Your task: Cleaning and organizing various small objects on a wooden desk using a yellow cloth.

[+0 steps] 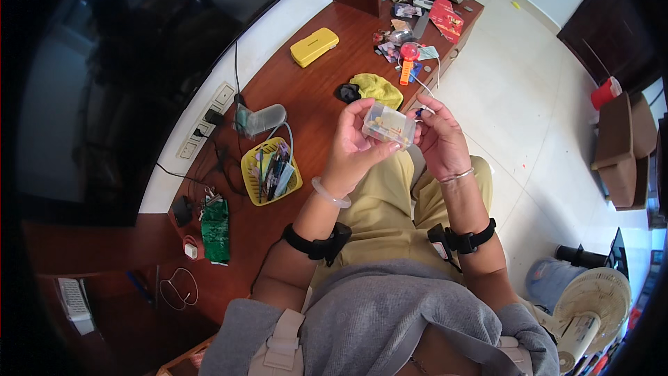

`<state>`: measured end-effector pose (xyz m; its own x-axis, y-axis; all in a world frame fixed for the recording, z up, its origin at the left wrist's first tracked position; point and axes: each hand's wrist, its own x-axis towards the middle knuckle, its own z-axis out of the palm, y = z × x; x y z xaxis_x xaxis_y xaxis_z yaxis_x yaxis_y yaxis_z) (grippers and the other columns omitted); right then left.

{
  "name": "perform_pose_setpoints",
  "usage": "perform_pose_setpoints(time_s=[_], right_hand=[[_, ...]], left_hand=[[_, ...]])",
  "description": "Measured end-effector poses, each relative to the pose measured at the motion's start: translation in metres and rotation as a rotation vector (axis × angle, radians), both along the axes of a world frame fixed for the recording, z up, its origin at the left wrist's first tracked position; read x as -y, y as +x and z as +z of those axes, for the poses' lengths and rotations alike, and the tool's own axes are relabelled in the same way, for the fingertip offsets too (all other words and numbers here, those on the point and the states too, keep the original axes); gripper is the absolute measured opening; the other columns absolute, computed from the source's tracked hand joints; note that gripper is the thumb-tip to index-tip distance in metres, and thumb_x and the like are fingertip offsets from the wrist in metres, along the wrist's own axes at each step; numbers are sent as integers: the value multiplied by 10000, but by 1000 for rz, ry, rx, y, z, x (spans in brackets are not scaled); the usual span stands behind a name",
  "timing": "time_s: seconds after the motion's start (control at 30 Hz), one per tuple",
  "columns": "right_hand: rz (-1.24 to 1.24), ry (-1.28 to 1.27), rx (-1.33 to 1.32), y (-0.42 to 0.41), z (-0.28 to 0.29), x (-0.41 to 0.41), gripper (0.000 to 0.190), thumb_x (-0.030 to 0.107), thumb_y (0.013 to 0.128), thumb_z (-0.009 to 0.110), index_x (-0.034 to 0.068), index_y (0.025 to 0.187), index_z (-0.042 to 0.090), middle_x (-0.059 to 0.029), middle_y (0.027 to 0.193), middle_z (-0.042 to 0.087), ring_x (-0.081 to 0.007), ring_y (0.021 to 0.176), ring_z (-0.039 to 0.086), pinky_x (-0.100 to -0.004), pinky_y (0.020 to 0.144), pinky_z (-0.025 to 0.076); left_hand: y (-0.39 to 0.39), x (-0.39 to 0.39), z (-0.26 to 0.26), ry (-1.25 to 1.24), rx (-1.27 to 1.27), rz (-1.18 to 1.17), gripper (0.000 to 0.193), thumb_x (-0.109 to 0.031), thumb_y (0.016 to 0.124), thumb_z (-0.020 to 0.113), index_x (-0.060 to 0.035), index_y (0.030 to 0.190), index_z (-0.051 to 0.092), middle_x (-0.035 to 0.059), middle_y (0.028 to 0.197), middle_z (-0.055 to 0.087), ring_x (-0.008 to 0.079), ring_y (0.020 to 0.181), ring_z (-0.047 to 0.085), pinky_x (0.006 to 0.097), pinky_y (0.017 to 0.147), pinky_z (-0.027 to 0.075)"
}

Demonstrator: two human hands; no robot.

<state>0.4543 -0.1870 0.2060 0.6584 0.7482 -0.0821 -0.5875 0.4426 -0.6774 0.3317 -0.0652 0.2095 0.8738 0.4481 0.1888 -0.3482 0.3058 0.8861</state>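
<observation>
My left hand (355, 141) grips a small clear plastic box (390, 124) above my lap. Small yellow, red and other coloured pieces show through its wall; they are too small to name. Close by on the right, my right hand (442, 138) pinches a tiny dark blue piece (419, 113) between thumb and fingers. Some of its fingertips are near or against the box's right side. Just beyond the box, a crumpled yellow and black cloth item (380, 90) lies on the reddish-brown wooden desk (313, 96).
Left of my hands stands a yellow plastic basket (250, 180) of pens. A yellow case (314, 47) lies farther back. An orange toy watch (406, 65) and a red paper (446, 20) are among clutter near the desk's far end. A fan (592, 308) stands at right.
</observation>
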Motion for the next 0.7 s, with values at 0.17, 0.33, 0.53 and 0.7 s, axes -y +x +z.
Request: perform_pose_setpoints(time_s=[0.17,0.33,0.53,0.7], right_hand=[[-166,-234,478,8,12,3,211,25,899,473,24,1008,654,-40,901,639,-88,709,567,-221,636,452],[-172,-355,1016,11,24,1,235,-62,848,495,8,1015,644,-64,853,577,-130,774,543,-236,704,442],[-154,-319,1094,12,25,3,282,-92,818,492,13,1033,641,-66,873,574,-149,782,547,-245,709,449],[-129,-268,1278,9,47,0,241,-48,812,552,13,1029,640,-80,932,596,-166,794,552,-256,718,453]], left_hand=[[6,4,2,-110,-16,81,643,42,748,687,-58,1289,354,75,1181,470,192,1086,516,360,915,479],[7,-1,-1,-83,-43,134,677,40,735,707,-22,1293,329,84,1166,461,188,1097,509,351,942,455],[0,-5,1,-442,92,-74,533,-173,876,584,-58,1339,347,95,1210,500,230,1104,517,341,891,467],[-3,-16,-4,-852,178,-333,513,-305,939,439,-126,1401,305,142,1222,509,269,1012,566,339,812,497]])
